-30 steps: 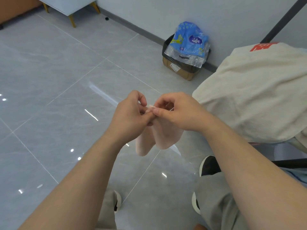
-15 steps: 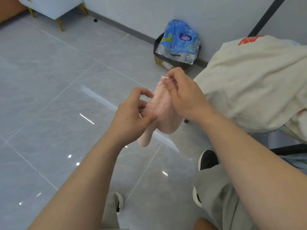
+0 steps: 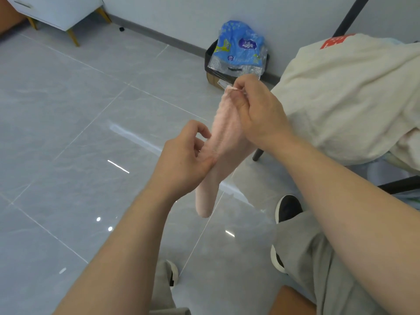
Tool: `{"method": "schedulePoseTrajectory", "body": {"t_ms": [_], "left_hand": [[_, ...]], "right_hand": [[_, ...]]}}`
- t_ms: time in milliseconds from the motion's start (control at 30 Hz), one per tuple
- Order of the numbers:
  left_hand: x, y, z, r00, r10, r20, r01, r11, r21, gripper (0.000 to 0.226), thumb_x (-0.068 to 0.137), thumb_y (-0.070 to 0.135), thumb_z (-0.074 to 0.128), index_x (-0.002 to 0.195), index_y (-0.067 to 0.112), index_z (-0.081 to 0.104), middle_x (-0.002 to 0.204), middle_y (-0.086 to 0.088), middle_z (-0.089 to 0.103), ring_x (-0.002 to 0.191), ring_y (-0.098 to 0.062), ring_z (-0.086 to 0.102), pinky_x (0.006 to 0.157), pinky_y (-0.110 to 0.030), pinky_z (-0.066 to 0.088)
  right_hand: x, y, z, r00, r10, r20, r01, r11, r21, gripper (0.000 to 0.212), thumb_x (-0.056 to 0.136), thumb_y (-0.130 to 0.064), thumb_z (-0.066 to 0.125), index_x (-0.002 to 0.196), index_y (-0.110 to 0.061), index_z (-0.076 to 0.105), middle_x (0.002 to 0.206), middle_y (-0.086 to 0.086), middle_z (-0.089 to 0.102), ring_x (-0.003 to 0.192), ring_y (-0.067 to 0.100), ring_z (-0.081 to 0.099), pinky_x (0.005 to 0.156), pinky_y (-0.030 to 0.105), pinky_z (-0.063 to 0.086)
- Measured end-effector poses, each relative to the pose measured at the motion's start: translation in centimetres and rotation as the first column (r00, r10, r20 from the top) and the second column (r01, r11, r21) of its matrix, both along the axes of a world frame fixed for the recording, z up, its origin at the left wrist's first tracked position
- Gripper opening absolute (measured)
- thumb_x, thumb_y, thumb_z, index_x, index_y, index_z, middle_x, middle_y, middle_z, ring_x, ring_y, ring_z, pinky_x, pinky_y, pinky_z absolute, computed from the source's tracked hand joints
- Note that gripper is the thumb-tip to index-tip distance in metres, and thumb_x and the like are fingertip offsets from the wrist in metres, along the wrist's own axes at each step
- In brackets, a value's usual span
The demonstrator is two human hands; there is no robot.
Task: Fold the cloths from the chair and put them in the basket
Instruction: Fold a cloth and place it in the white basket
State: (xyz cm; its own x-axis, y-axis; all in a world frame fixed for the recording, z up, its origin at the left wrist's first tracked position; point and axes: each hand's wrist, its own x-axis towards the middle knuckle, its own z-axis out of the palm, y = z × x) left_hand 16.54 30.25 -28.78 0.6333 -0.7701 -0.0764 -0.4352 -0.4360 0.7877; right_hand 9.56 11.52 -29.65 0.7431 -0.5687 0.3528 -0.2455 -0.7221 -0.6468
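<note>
Pink sock (image 3: 223, 135), one; left hand (image 3: 181, 165) and right hand (image 3: 261, 117) pinch it.

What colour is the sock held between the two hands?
The sock is pale pink, with a ribbed texture along its leg; the head view shows it.

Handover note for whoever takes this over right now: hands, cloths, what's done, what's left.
Left hand: pinches the pink sock at mid-length.
Right hand: pinches its top end, held higher; the toe hangs down in the air.
Cream cloth: draped over the chair, unfolded. Basket not in view.
Done: sock in hand, not folded.
Left: fold it, put it in the basket, then the cream cloth.
</note>
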Motion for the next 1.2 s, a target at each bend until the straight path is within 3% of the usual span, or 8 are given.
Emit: {"method": "schedulePoseTrajectory", "body": {"t_ms": [133, 300, 400, 567, 833, 933, 1067, 1200], "left_hand": [[0.0, 0.4, -0.5, 0.999, 0.003, 0.047, -0.004, 1.0, 0.012, 0.03, 0.083, 0.017, 0.065, 0.101, 0.035, 0.049, 0.083, 0.014, 0.065, 0.081, -0.002, 0.061, 0.055, -0.015, 0.044], [-0.2, 0.2, -0.7, 0.989, 0.035, 0.141, -0.025, 0.997, -0.073, 0.026, 0.086, 0.012, 0.059, 0.102, 0.031, 0.05, 0.085, 0.013, 0.058, 0.085, -0.006, 0.055, 0.066, -0.021, 0.043], [-0.3, -0.2, -0.8, 0.99, 0.03, 0.138, -0.022, 0.998, -0.056, 0.037, 0.086, 0.01, 0.058, 0.115, 0.031, 0.05, 0.094, 0.012, 0.057, 0.086, -0.006, 0.055, 0.069, -0.026, 0.048], [-0.2, -0.3, -0.9, 0.986, 0.012, 0.166, -0.008, 1.0, -0.024, 0.049, 0.084, 0.009, 0.061, 0.125, 0.033, 0.049, 0.099, 0.029, 0.049, 0.095, -0.003, 0.05, 0.078, -0.025, 0.042], [0.0, -0.3, -1.4, 0.968, 0.029, 0.249, -0.02, 0.999, -0.04, 0.028, 0.086, 0.012, 0.059, 0.1, 0.034, 0.047, 0.096, 0.023, 0.056, 0.072, -0.006, 0.055, 0.066, -0.026, 0.039], [0.0, -0.3, -1.6, 0.958, 0.007, 0.285, 0.008, 0.999, -0.051, 0.029, 0.086, 0.008, 0.058, 0.107, 0.028, 0.054, 0.104, 0.017, 0.059, 0.077, -0.008, 0.053, 0.069, -0.028, 0.04], [0.0, -0.3, -2.1, 0.93, -0.036, 0.365, 0.067, 0.995, -0.071, 0.052, 0.086, 0.006, 0.058, 0.132, 0.031, 0.058, 0.114, 0.006, 0.062, 0.095, -0.014, 0.058, 0.077, -0.03, 0.047], [0.1, -0.4, -2.3, 0.912, -0.058, 0.407, 0.094, 0.993, -0.071, 0.043, 0.086, 0.004, 0.059, 0.123, 0.024, 0.069, 0.105, 0.003, 0.066, 0.091, -0.016, 0.06, 0.074, -0.026, 0.045]], "right_hand": [[0.2, -0.4, 0.2, 0.996, -0.078, 0.05, 0.075, 0.995, 0.065, 0.021, 0.104, -0.032, 0.044, 0.107, -0.015, 0.056, 0.095, -0.011, 0.054, 0.084, 0.004, 0.045, 0.074, 0.024, 0.035], [0.3, -0.8, 0.2, 0.984, -0.17, 0.044, 0.165, 0.981, 0.103, 0.025, 0.105, -0.034, 0.042, 0.106, -0.012, 0.053, 0.093, -0.01, 0.053, 0.086, 0.011, 0.047, 0.074, 0.029, 0.035], [0.4, -1.1, 0.0, 0.976, -0.216, 0.03, 0.21, 0.97, 0.124, 0.028, 0.105, -0.038, 0.039, 0.105, -0.013, 0.051, 0.09, -0.009, 0.054, 0.085, 0.016, 0.05, 0.072, 0.031, 0.035], [0.4, -1.4, -0.1, 0.971, -0.239, 0.029, 0.234, 0.966, 0.112, 0.027, 0.106, -0.037, 0.038, 0.105, -0.013, 0.05, 0.092, -0.007, 0.055, 0.085, 0.016, 0.05, 0.071, 0.031, 0.034], [0.4, -1.6, 0.0, 0.968, -0.252, 0.005, 0.249, 0.959, 0.135, 0.026, 0.106, -0.037, 0.038, 0.107, -0.013, 0.05, 0.095, -0.004, 0.058, 0.088, 0.02, 0.054, 0.075, 0.036, 0.042], [0.4, -1.7, 0.0, 0.967, -0.254, -0.007, 0.253, 0.957, 0.14, 0.026, 0.106, -0.037, 0.038, 0.108, -0.014, 0.049, 0.095, -0.004, 0.058, 0.088, 0.019, 0.054, 0.075, 0.036, 0.042], [0.4, -1.7, -0.1, 0.966, -0.258, -0.028, 0.259, 0.954, 0.148, 0.024, 0.107, -0.035, 0.038, 0.109, -0.014, 0.049, 0.094, -0.005, 0.057, 0.087, 0.017, 0.054, 0.073, 0.034, 0.041], [0.4, -1.8, -0.2, 0.965, -0.261, -0.033, 0.263, 0.953, 0.147, 0.023, 0.107, -0.034, 0.038, 0.109, -0.015, 0.049, 0.095, -0.006, 0.056, 0.087, 0.017, 0.053, 0.072, 0.032, 0.037]]}}
